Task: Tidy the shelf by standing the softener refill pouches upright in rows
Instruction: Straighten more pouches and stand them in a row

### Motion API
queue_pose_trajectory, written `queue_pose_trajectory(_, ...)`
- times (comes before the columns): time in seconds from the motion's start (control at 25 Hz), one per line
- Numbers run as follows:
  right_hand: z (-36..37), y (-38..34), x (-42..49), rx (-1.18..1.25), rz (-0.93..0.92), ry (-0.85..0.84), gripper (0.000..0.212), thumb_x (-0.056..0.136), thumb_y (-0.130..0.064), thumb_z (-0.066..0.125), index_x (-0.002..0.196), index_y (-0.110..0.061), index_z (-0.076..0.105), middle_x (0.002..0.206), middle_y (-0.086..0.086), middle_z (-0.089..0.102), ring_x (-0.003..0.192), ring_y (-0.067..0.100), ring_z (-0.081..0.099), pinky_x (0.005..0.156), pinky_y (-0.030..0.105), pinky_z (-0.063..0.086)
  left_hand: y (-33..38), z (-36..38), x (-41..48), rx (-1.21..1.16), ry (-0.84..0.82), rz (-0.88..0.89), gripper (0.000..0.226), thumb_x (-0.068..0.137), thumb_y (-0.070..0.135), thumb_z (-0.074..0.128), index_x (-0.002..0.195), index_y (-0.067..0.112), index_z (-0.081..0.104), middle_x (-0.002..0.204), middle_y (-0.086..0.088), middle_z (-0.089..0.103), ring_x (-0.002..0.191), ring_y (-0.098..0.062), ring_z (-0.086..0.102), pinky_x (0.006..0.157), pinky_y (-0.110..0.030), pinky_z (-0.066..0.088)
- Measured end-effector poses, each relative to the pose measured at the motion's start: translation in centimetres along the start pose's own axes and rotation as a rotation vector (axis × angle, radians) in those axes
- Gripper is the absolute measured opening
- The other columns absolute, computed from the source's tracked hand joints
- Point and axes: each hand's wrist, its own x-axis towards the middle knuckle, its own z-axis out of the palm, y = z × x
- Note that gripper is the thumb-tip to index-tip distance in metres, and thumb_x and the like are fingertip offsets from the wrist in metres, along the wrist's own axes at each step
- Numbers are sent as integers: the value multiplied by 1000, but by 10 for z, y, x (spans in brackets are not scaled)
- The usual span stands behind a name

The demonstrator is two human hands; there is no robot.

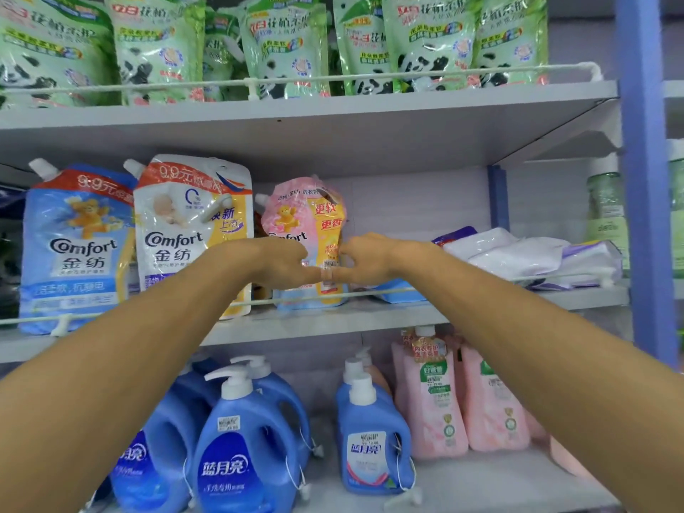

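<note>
A: Hands?
B: The right hand (368, 259) curls its fingers at the right edge of the pink Comfort pouch (303, 216), thumb on its front. The left hand (283, 262) lies over its lower left front; whether it grips, I cannot tell.
A: Where does the pouch stand?
B: On the middle shelf (333, 322), behind the wire rail (407, 288), just right of the white Comfort pouch (185, 224). Its long axis is roughly vertical, label facing near, spout (262, 198) upper left.
A: Risk?
B: Nothing props its right side. Let go carelessly, it probably slumps right toward the flat-lying pouches (518, 253).
</note>
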Motion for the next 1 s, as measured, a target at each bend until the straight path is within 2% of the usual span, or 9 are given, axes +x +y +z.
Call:
queue_pose_trajectory(0.08,-6,2,-15,-42,35,-22,70,97,-71,44,133,-12,57,130,10,64,117,31,59,98,41,47,4,3,1,20,-27,32,90,97,78,27,155,11,45,156,-9,52,138,-29,51,117,-45,40)
queue_pose_trajectory(0.2,-17,18,-38,-107,123,-26,79,100,-66,43,151,-7,47,158,12,47,143,32,45,119,46,36,12,5,8,12,-48,86,82,101,73,29,156,14,44,160,-8,47,144,-30,46,121,-48,36)
queue_pose_trajectory(0.32,-28,40,-59,-147,202,-27,79,101,-63,46,156,-7,41,163,10,41,148,30,40,121,40,32,23,6,18,-18,-61,169,74,104,68,30,151,15,51,156,-7,51,140,-31,49,121,-52,36)
queue_pose_trajectory(0.4,-33,58,-66,-154,210,-26,74,101,-63,46,149,-7,50,155,10,51,136,32,49,110,37,37,37,9,25,-5,-60,213,73,104,69,29,145,15,56,149,-7,57,133,-31,53,117,-52,40)
queue_pose_trajectory(0.52,-31,80,-67,-138,184,3,52,101,-62,47,110,-15,68,111,0,65,102,29,51,85,32,35,64,9,33,-39,-83,246,70,105,66,32,146,13,54,147,-6,56,133,-32,54,115,-50,42)
queue_pose_trajectory(0.6,-27,90,-64,-120,144,17,57,101,-62,48,90,-8,63,88,5,60,84,28,52,74,35,38,78,9,40,-97,-89,249,69,106,63,32,149,12,52,149,-6,53,134,-31,52,116,-48,41)
queue_pose_trajectory(0.68,-21,99,-61,-114,86,16,56,102,-57,50,74,-8,49,70,6,46,65,23,41,62,36,33,88,11,51,-131,-82,234,70,106,63,32,146,11,55,148,-7,55,134,-30,52,117,-47,41)
queue_pose_trajectory(0.88,-6,128,-43,-74,15,5,47,99,-52,60,67,-20,47,64,-2,45,58,16,40,61,34,35,98,38,81,-202,-103,180,60,106,61,39,140,15,56,136,-5,59,124,-27,55,110,-44,43)
queue_pose_trajectory(1.0,4,132,-28,-69,24,50,46,96,-47,67,66,-18,48,63,1,45,63,21,43,56,32,33,94,58,91,-338,-22,166,53,106,55,46,138,14,57,131,-11,63,126,-34,57,104,-43,44)
